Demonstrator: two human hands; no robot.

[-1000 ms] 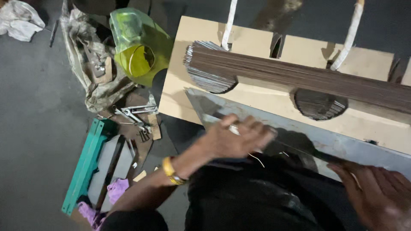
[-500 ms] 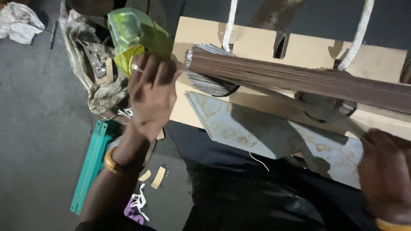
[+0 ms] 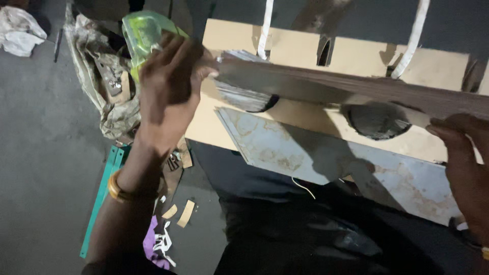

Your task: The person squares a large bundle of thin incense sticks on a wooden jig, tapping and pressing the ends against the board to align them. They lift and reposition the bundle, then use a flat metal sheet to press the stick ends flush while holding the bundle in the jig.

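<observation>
grey concrete floor below — the left hand (image 3: 170,89) has risen from the marbled laminate sheet (image 3: 326,160) to clasp the long dark strip bundle's (image 3: 346,89) end; right hand (image 3: 466,168) grips the other end — bundle now held both sides.

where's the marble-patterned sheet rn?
Head view, centre-right: the marble-patterned sheet lies slanted across the person's lap, just below the tan board and the long stack of dark strips.

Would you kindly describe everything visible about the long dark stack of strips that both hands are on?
The stack of strips is a long, dark brown bundle of thin layers, probably laminate or veneer. It lies slightly tilted across a pale notched wooden board, above a marbled sheet. The left hand presses its near end; the right hand rests by its far end.
</observation>
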